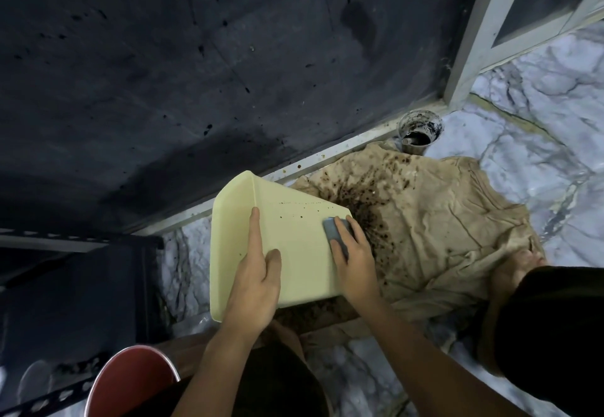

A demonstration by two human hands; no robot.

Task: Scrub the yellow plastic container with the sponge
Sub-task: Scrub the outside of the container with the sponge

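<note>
The yellow plastic container (294, 243) lies tilted on its side in the middle of the view, its outer wall facing up with a few small dark specks. My left hand (258, 273) rests on that wall by the rim, index finger stretched along the edge and thumb laid flat. My right hand (354, 253) presses a grey-blue sponge (336, 232) against the right side of the wall, fingers laid over the sponge so that only its upper left part shows.
A tan cloth (434, 220) stained with dark brown spatter is spread on the marble floor (539, 129) under and right of the container. A dirty cup (419, 132) stands by the dark wall. A red bucket (130, 380) sits at lower left beside a metal rack (81, 243).
</note>
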